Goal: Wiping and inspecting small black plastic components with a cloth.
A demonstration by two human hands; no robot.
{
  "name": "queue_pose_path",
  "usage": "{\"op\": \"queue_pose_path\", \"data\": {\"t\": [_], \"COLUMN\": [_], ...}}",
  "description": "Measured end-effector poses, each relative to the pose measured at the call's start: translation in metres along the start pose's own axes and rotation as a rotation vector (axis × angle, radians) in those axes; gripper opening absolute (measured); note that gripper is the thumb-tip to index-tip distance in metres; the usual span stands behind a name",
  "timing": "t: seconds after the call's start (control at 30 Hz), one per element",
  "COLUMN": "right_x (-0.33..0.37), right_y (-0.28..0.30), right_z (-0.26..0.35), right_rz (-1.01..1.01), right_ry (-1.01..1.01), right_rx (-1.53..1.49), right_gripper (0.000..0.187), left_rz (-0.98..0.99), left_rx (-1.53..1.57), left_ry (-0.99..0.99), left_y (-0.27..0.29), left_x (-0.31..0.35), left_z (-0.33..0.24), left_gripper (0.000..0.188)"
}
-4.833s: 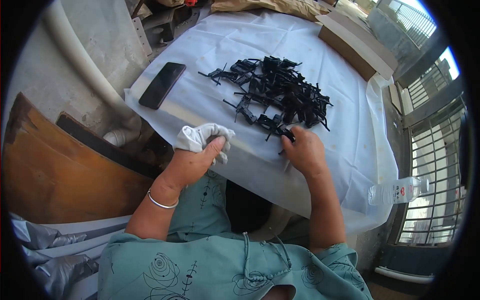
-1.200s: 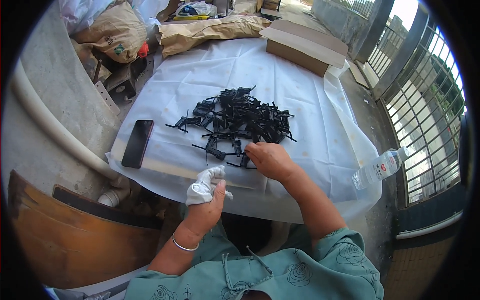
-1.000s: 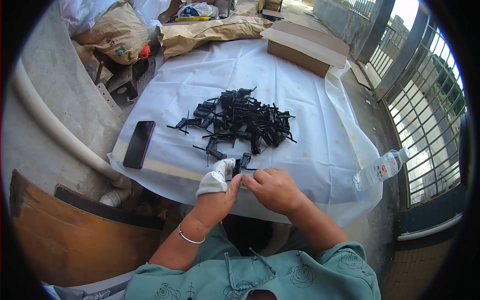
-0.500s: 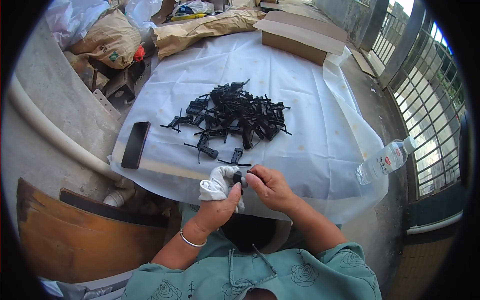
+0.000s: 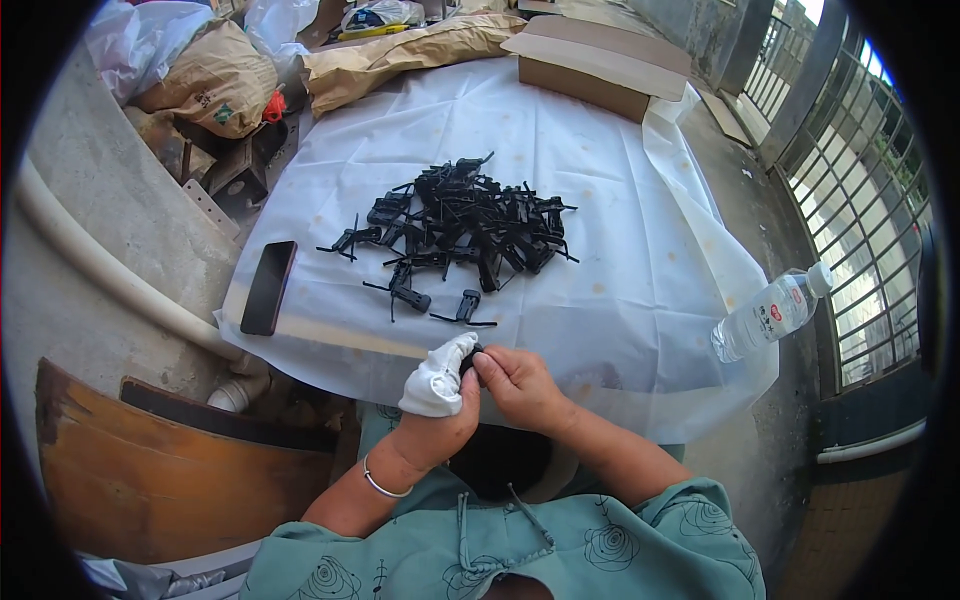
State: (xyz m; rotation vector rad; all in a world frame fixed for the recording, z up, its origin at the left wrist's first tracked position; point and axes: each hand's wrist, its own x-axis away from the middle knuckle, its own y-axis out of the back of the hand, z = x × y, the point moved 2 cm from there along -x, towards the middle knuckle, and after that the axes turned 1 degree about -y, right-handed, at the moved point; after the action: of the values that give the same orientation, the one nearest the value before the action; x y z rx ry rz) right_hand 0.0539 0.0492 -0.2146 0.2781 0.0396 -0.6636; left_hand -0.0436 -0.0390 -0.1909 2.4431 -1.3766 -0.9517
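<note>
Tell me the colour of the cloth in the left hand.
White; the cloth shows best in the head view.

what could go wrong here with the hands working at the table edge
The small black plastic part is pinched between the left hand, which holds a white cloth, and the right hand, at the near edge of the white plastic sheet; if it slips it may drop off the table. The clear plastic water bottle lies at the sheet's right edge and could roll off. The black phone sits near the left edge.
</note>
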Motion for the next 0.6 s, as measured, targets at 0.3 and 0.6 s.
{"op": "queue_pose_path", "data": {"t": [0.3,0.6], "right_x": [-0.006,-0.004], "right_y": [0.025,0.027], "right_z": [0.024,0.019], "right_rz": [0.077,0.046], "right_ry": [-0.015,0.262], "right_rx": [0.339,0.158], "right_gripper": [0.016,0.011], "left_rz": [0.055,0.268], "left_rx": [0.447,0.518], "left_ry": [0.252,0.342], "left_y": [0.012,0.014], "left_x": [-0.004,-0.004], "left_z": [0.012,0.000], "left_gripper": [0.029,0.036]}}
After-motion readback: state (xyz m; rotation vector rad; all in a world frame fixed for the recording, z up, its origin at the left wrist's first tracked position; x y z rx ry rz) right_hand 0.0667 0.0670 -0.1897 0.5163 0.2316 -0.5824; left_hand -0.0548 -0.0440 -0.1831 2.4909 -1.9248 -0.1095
